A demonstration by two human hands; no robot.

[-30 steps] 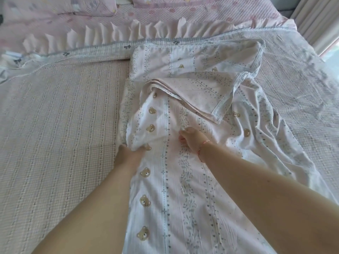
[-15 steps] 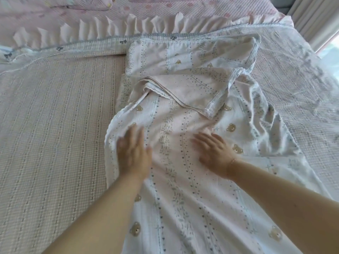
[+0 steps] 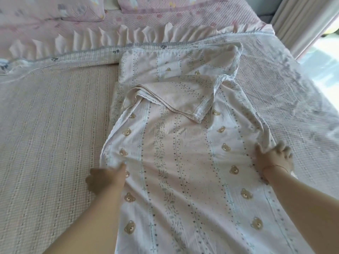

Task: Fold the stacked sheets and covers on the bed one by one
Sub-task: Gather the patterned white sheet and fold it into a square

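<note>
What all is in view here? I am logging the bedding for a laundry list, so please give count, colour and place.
White bear-print cotton sheet: one, white with tan bears and grey-green vine stripes, down the middle of the bed, its far corner folded back.
Beige checked woven cover: one, beige, spread under the sheet across the bed.
Pink ruffle trim: one strip, pale pink, across the far side.
Pink printed pillows: two, at the head of the bed.
Pale striped curtain: one, far right.
Left hand: one, grips the sheet's left edge.
Right hand: one, thin bracelet, grips the right edge.
</note>
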